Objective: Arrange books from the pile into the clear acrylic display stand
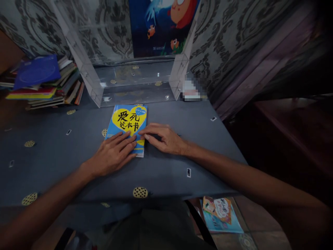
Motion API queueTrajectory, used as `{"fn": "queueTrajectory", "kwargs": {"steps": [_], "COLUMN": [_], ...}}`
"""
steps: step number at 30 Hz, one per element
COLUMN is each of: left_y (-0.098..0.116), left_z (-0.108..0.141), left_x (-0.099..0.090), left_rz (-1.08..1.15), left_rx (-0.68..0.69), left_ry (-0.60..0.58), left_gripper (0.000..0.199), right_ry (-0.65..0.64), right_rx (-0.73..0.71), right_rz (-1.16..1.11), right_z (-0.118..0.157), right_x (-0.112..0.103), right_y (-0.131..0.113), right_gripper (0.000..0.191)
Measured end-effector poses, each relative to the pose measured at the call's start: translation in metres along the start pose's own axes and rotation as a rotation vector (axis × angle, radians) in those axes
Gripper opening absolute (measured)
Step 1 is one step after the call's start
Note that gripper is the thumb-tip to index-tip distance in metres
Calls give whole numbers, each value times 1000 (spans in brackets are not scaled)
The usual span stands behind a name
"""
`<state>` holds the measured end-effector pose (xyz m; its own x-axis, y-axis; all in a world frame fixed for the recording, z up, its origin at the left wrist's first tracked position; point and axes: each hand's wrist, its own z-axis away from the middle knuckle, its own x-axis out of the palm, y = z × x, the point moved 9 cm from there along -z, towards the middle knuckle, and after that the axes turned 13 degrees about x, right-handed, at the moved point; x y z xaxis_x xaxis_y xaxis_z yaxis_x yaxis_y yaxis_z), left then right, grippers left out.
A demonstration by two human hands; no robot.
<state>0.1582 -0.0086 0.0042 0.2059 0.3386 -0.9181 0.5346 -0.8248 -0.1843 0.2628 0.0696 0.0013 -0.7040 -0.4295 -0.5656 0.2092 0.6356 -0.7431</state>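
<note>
Head view: blue-and-yellow paperback (129, 119), one, yellow heart on cover, lying face up on a pineapple-print tablecloth (166, 180). My left hand (113, 152): fingers extended, laid flat across the paperback's lower cover. My right hand (165, 139): thumb and forefinger drawn narrow at the paperback's right edge; whether paper sits between them, I cannot tell. Handling, in my judgement: left fingers flat and light as anchor, lest the cover crease; right fingertips at the edge only. Container: clear acrylic book rack (178, 71), just beyond the paperback; contents, fish-illustrated picture book (163, 31) in its upper part. Book stack (47, 92), blue volume topmost: beyond and left of the paperback. Pixelated item (192, 91): beyond and right, unidentifiable. Teal-and-orange illustrated book (221, 215): nearer me and right of the paperback, below the table edge.
</note>
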Motion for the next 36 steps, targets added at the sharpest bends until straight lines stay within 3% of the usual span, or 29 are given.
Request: {"fn": "queueTrajectory", "kwargs": {"steps": [14,24,33,36], "left_y": [-3,-20,-22,-21], "left_z": [2,9,13,12], "left_x": [-1,-7,-2,1], "left_rz": [78,254,283,281], "left_rx": [8,-73,-106,-128], "left_ry": [26,106,148,164], "left_gripper": [28,27,25,24], "right_ry": [-6,-14,-62,-133], "right_rx": [-18,-418,-480,-426], "right_rz": [16,251,322,318], "right_z": [1,35,44,41], "right_x": [3,30,43,50], "right_y": [-6,-64,-76,-73], "right_gripper": [25,20,20,20]}}
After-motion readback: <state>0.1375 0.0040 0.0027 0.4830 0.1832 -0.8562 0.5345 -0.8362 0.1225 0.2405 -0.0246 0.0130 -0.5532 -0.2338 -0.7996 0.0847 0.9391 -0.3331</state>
